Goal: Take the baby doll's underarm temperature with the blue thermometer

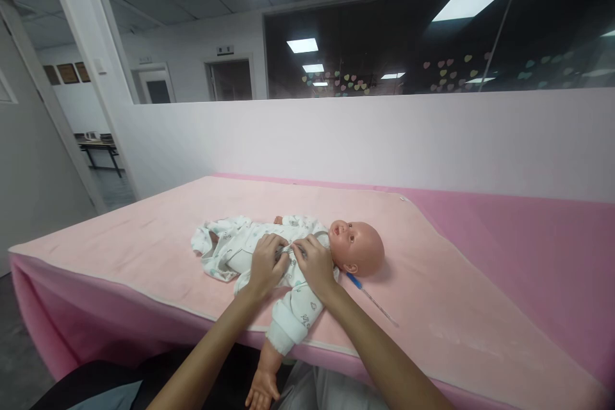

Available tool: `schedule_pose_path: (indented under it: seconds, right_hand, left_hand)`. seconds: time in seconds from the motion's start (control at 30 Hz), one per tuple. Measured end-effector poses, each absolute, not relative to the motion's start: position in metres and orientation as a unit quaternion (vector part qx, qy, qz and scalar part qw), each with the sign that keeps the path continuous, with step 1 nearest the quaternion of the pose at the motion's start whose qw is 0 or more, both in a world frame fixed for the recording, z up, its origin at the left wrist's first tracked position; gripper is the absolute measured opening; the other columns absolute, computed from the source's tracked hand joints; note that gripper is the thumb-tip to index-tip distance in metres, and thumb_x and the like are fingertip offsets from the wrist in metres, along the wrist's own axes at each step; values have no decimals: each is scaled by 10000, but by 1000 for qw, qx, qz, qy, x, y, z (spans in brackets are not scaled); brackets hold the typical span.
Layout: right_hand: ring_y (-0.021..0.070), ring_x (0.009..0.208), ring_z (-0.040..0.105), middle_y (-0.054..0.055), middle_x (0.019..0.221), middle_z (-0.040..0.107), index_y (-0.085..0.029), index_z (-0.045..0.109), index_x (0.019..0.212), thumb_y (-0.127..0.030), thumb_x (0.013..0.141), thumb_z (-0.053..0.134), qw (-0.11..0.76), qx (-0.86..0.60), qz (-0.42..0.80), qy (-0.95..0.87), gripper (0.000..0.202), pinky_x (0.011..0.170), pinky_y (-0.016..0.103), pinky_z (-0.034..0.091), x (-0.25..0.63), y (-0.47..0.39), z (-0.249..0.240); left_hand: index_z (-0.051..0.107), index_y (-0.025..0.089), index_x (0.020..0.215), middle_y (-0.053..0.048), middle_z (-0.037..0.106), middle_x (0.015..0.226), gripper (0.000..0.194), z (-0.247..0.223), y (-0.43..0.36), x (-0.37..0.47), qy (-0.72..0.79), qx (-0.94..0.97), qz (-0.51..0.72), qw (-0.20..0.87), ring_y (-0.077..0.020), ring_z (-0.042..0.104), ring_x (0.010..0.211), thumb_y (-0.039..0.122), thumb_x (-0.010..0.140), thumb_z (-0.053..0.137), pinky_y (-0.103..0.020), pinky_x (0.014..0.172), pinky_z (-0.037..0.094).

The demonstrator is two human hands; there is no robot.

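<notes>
A baby doll lies on its back across the pink-covered table, its head to the right. It wears white patterned baby clothes, and one arm hangs over the near edge. At the doll's chest, my left hand pinches the fabric of the clothes with bent fingers. Close beside it, my right hand also grips the fabric, fingertips almost meeting the left ones. What exactly lies between the fingertips, perhaps a tie or an edge of cloth, is too small to make out. A thin thermometer-like stick with a blue end lies near the doll's head.
A light pink pad covers much of the table, over a darker pink cloth. Behind the table stands a low white wall with windows above. At the left is a door. My lap is below the near edge.
</notes>
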State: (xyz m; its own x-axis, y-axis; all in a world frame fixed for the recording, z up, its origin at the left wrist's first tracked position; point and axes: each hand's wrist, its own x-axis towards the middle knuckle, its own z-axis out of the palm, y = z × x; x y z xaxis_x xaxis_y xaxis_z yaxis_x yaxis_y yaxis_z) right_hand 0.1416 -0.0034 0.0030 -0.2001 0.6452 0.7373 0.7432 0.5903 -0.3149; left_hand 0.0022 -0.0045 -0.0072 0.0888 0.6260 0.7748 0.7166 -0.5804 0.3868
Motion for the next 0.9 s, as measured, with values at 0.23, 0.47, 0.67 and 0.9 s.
schedule_pose_path:
  seconds: [0.23, 0.47, 0.67, 0.9]
  right_hand:
    - [102, 656, 555, 4, 804, 606, -210, 625, 814, -283, 886, 443, 444, -452, -62, -771, 209, 555, 214, 346, 142, -3, 3]
    - [99, 650, 559, 11, 813, 613, -206, 625, 810, -283, 890, 434, 446, -449, -51, -773, 221, 551, 203, 353, 142, -3, 3]
    - [99, 651, 556, 9, 815, 613, -208, 622, 813, -290, 891, 437, 445, -445, -49, -775, 217, 552, 202, 349, 142, -4, 3]
    - [101, 660, 558, 8, 826, 614, -208, 620, 820, -292, 888, 443, 439, -449, -54, -776, 208, 552, 203, 344, 142, -4, 3]
  left_hand:
    - [503, 197, 747, -26, 562, 760, 87, -9, -4, 2, -457, -723, -515, 56, -194, 490, 768, 130, 718, 454, -336, 720, 394]
    - [501, 202, 760, -28, 562, 776, 85, -9, -4, 1, -452, -729, -514, 24, -193, 496, 769, 155, 749, 431, -337, 722, 396]
    - [510, 207, 755, -22, 577, 774, 81, -8, -4, 0, -449, -725, -523, -2, -192, 513, 767, 176, 749, 435, -336, 726, 397]
    - [486, 204, 831, -18, 570, 805, 177, -10, -5, 1, -456, -695, -556, -13, -185, 523, 783, 129, 675, 455, -316, 708, 413]
